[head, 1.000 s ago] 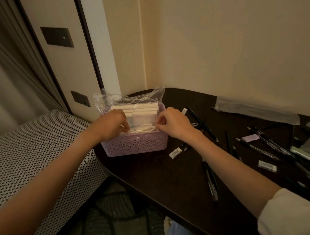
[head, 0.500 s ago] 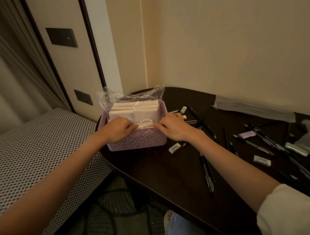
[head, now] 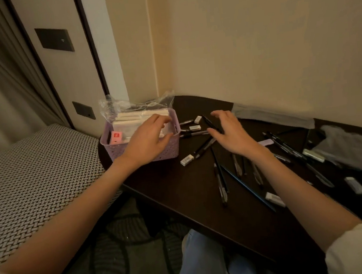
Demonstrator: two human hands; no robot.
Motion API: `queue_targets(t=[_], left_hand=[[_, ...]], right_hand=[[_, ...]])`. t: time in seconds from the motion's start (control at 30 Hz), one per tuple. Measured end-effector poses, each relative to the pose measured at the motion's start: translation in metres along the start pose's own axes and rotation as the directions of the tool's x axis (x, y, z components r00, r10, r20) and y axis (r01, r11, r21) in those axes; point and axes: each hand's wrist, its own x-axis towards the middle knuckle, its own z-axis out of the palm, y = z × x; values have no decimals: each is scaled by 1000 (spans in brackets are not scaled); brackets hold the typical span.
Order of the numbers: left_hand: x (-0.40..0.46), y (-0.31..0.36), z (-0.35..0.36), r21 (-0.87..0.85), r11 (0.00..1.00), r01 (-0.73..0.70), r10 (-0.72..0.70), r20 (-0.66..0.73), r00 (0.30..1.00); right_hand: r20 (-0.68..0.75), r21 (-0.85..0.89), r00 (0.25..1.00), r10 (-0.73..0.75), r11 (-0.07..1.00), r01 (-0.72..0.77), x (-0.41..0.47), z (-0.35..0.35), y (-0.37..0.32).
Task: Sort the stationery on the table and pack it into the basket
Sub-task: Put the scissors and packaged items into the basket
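Two hands, both empty with fingers loosely spread: left hand (head: 148,140) over the near right corner of the basket (head: 119,151), right hand (head: 228,131) hovering above the pens just beside it. One lilac lattice basket, far left of the dark surface (head: 181,194), already holding a bagged stack of white pads (head: 129,120) and a small red-labelled item (head: 116,136); likely light, stiff plastic, best steadied by its rim. Pens (head: 221,177): a dozen or so, exact count unclear in the dim light, scattered from the basket's right side to the far right edge; judged light, rigid and prone to roll, easiest pinched mid-barrel or gathered several at once. White erasers (head: 187,160): at least seven countable, three near the basket, others toward the right; small, grippy, taken between thumb and finger. One lilac eraser (head: 265,142), right of the right hand. One grey pouch (head: 274,116) along the wall, soft. One crumpled clear bag (head: 344,144), far right, limp.
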Motion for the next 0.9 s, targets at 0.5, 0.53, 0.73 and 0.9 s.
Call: queue_targets(t=[0.5,0.53,0.73,0.9], left_hand=[[-14,119,109,-247,967,56,8,250,968],[-14,127,115,-253,967,41,27,261,965],[-5,158,137,-271,963,-8,88,284,955],[10,173,150,-283,959,-32,109,263,959]], right_hand=[[68,-39,947,314,949,-312,-164,-27,96],[62,-40,941,333,943,-331,-172,-28,102],[-25,-48,909,416,908,-417,-197,-42,131],[-201,-52,823,531,833,-550,-191,-67,165]])
